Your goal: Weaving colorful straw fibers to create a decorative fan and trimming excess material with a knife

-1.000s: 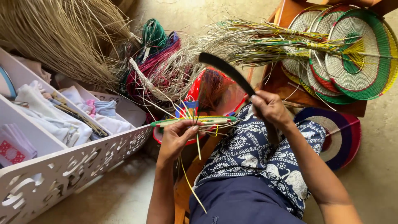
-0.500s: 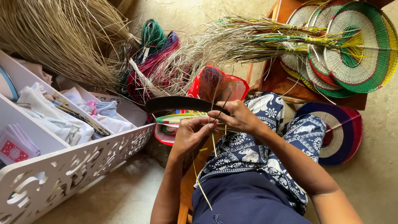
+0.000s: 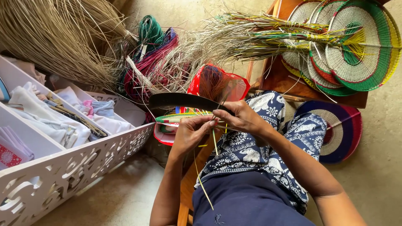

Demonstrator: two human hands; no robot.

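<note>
1. Change since one second ago: right hand (image 3: 240, 118) brought down from a raised position beside the knee to meet the left hand (image 3: 190, 133); curved dark blade (image 3: 184, 100) swung from pointing up and away to lying nearly level across the work.
2. Change since half a second ago: slight; both hands closed in a little tighter, blade and work nearly unmoved.
3. Right hand: fingers curled shut around the blade's handle end, fingertips also pinching thin straw strands (image 3: 215, 125).
4. Left hand: fingers closed on the near edge of the half-woven fan (image 3: 180, 118), thumb pressing the same strands.
5. Half-woven fan: seen edge-on, green-rimmed, just beyond the fingertips of both hands and just below the blade; loose yellow strands hanging down past the left wrist.
6. Surroundings: red plastic basket (image 3: 234, 86) behind the hands; finished woven fans (image 3: 356, 54) at upper right; white fretwork shelf (image 3: 75, 163) at left.
</note>
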